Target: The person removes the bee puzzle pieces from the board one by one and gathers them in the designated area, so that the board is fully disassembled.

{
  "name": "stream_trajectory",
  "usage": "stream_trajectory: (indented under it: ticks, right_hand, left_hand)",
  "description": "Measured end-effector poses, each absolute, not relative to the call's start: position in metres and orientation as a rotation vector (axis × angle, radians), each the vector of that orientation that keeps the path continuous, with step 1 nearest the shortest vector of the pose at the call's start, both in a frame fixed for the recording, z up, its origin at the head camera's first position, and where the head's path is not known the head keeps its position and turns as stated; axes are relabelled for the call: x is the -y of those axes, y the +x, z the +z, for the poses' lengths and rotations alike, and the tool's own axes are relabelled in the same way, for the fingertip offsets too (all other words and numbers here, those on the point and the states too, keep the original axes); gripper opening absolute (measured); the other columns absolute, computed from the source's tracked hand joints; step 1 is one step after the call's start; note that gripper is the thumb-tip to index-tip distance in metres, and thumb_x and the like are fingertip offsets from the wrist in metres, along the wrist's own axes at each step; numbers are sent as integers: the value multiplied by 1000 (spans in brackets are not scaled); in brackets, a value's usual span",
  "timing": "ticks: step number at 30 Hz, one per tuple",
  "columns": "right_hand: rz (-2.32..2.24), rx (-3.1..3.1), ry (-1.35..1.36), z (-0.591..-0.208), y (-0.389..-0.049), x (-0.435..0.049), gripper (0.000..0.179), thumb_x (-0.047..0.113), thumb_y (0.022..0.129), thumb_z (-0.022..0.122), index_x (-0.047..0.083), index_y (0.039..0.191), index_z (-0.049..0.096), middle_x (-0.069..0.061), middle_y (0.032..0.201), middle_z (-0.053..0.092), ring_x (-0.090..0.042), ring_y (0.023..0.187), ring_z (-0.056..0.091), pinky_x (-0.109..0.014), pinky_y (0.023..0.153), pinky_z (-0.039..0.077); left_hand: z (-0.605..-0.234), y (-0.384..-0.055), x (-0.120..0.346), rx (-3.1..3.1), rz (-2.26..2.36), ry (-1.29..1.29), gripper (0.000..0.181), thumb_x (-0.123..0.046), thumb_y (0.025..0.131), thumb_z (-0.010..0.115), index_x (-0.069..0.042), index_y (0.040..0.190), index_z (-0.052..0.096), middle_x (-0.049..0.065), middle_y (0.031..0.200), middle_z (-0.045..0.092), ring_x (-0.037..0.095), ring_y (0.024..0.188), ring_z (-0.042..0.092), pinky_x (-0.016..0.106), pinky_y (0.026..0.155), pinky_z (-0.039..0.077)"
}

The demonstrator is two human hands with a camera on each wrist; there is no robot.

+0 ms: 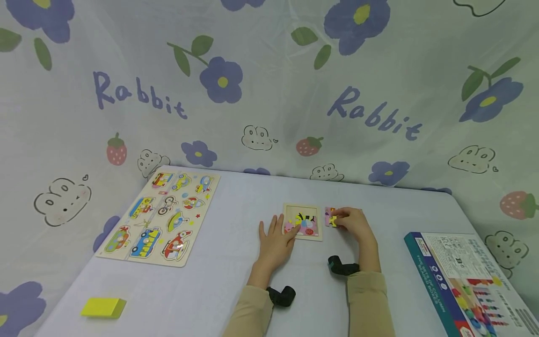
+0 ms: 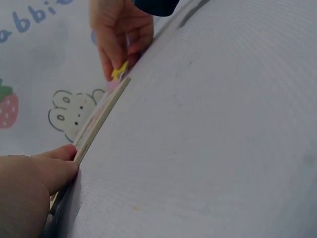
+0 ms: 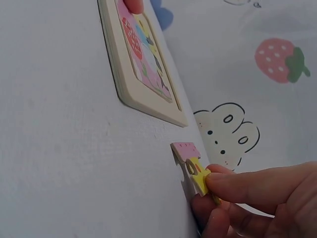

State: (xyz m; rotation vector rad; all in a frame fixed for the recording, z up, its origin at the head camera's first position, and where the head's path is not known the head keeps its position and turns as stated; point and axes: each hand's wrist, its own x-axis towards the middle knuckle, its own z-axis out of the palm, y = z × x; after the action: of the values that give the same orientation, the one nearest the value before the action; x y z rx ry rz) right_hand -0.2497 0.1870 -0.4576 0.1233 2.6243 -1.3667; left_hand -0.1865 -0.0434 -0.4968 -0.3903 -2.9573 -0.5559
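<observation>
A small square wooden puzzle tray [image 1: 312, 238] lies on the table with its lower half filled by a pink picture showing a red strawberry. My left hand [image 1: 273, 245] rests at the tray's left side, fingers straight and spread, the thumb reaching over the picture. To the right of the tray, my right hand [image 1: 353, 222] pinches a pink and yellow puzzle piece [image 3: 186, 150] between thumb and fingers. In the right wrist view, the piece is tilted close over the table, apart from the tray's corner [image 3: 163, 113].
A large wooden vehicle puzzle board [image 1: 168, 220] lies at the left. Nearer on that side sits a yellow block [image 1: 103, 308]. A boxed toy set [image 1: 467, 281] occupies the right edge. Behind the table [image 1: 244, 196] hangs a curtain [image 1: 278, 84] printed with flowers and rabbits.
</observation>
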Motion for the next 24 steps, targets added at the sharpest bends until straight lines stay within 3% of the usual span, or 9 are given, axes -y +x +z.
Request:
stream_trajectory:
  ticks: [24]
  right_hand:
    - [-1413, -2653, 126, -459, -252, -186, 30, 9, 83, 65, -3, 110, 60, -13, 94, 59, -16, 73, 53, -26, 62, 45]
  left_hand:
    - [-498, -187, 43, 2958, -564, -386, 34, -31, 95, 47, -33, 128, 56, 16, 147, 30, 33, 138, 21, 63, 105, 7]
